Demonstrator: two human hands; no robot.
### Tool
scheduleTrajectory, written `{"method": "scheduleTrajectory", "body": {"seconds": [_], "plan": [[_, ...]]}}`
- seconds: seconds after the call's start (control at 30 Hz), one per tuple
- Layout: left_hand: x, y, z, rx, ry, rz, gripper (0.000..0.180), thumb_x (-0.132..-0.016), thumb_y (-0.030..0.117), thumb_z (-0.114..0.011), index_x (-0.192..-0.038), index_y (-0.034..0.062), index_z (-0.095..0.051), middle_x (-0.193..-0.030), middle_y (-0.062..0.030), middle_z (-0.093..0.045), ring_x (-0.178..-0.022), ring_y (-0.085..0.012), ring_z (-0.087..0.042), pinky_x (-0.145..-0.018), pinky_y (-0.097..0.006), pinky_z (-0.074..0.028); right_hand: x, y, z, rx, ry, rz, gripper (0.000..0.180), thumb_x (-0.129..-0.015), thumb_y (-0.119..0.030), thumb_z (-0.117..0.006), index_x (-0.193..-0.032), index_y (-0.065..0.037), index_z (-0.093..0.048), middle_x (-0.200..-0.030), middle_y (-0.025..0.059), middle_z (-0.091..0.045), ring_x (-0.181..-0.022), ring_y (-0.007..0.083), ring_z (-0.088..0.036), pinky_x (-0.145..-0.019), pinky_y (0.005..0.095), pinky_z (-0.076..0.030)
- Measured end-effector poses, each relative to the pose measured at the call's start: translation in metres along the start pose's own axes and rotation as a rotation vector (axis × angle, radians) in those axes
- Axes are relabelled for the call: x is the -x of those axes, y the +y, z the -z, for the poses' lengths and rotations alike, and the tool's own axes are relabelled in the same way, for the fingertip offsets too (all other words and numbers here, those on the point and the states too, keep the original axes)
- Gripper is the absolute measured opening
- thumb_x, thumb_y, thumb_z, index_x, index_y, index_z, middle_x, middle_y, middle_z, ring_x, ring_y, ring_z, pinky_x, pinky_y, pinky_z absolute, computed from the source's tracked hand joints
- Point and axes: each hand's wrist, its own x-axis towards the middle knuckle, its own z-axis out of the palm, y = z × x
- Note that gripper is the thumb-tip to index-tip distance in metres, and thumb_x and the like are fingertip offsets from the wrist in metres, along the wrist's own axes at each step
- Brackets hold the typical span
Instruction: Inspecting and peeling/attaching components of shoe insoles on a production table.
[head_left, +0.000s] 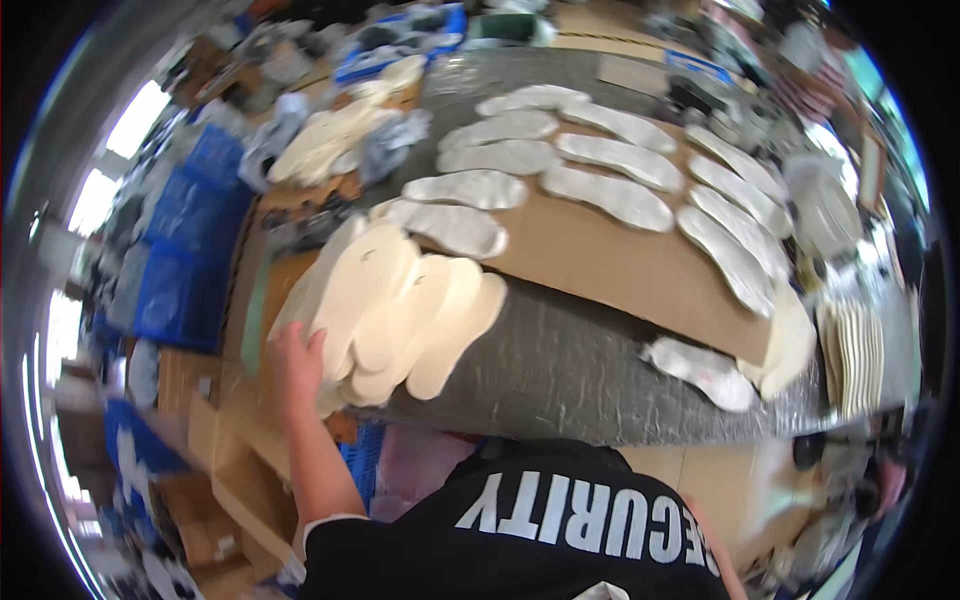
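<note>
At the left edge of the table, my left hand (297, 365) is closed on the outer edge of a fanned pile of cream insoles (385, 305). Its thumb lies on top, and the other fingers are partly hidden against the pile. My right hand is out of view; only part of the right arm shows beside my body at the lower right. White insoles (610, 196) lie in rows on a brown cardboard sheet (590, 268) beyond the pile. One separate white insole (700, 373) rests on the dark table near its front edge.
Cream insoles (788, 345) lie partly under the cardboard's right end, beside a row of stacked pale insoles (852, 358). Blue bins (185, 285) and open cardboard boxes (240, 470) stand at left. Another insole heap (325, 140) sits farther back. A person (805, 70) is at far right.
</note>
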Motion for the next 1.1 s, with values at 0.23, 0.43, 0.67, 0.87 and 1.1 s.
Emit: {"method": "scheduleTrajectory", "body": {"seconds": [0.23, 0.43, 0.67, 0.87, 1.1], "plan": [[-0.022, 0.02, 0.012, 0.033, 0.306, -0.294, 0.031, -0.084, 0.011, -0.069, -0.11, -0.0016, -0.058, -0.118, -0.0214, -0.056, -0.116, -0.0373, -0.049, -0.099, -0.046, -0.038, 0.014, -0.004, 0.028, -0.026, -0.197, 0.417, 0.035, -0.076, -0.003, -0.063, -0.11, -0.008, -0.056, -0.106, 0.0123, -0.06, -0.098, 0.0355, -0.06, -0.083, 0.0426, -0.048], [-0.019, 0.152, -0.047, 0.335, 0.143, -0.602, 0.034, -0.081, 0.003, -0.068, -0.112, -0.001, -0.055, -0.126, -0.0202, -0.051, -0.121, -0.0363, -0.045, -0.104, -0.046, -0.035, 0.018, 0.033, -0.014, 0.163, 0.175, 0.62, 0.021, -0.081, -0.019, -0.054, -0.09, -0.002, -0.063, -0.108, 0.0116, -0.059, -0.108, 0.0289, -0.054, -0.091, 0.0406, -0.042], [0.135, 0.362, -0.076, 0.558, -0.553, -1.157, 0.031, -0.075, 0.015, -0.073, -0.101, 0.003, -0.064, -0.113, -0.0145, -0.06, -0.103, -0.0345, -0.054, -0.096, -0.041, -0.04, 0.019, 0.09, -0.009, -0.17, 0.285, 0.574, 0.028, -0.079, -0.019, -0.057, -0.1, -0.001, -0.063, -0.108, 0.0161, -0.06, -0.102, 0.0326, -0.057, -0.09, 0.0412, -0.044], [0.226, 0.517, -0.048, 1.586, -2.349, -0.123, 0.081, -0.086, 0.056, -0.06, -0.147, 0.0132, -0.028, -0.146, -0.0229, -0.035, -0.127, -0.0456, -0.042, -0.097, -0.059, -0.042, 0.016, 0.179, 0.077, -0.708, -0.05, 0.356, 0.052, -0.082, -0.031, -0.071, -0.122, -0.001, -0.057, -0.127, 0.0138, -0.056, -0.118, 0.024, -0.053, -0.096, 0.0378, -0.043], [0.209, 0.593, 0.027, 2.089, -2.335, -1.778, 0.066, -0.091, 0.055, -0.054, -0.131, 0.0023, -0.051, -0.124, -0.0298, -0.057, -0.121, -0.0471, -0.05, -0.102, -0.062, -0.033, 0.053, 0.133, 0.211, -1.116, 0.039, 2.171, 0.12, -0.069, -0.061, -0.077, -0.151, 0.0, -0.015, -0.151, 0.0362, -0.009, -0.145, 0.0411, -0.008, -0.115, 0.0508, -0.01]]}}
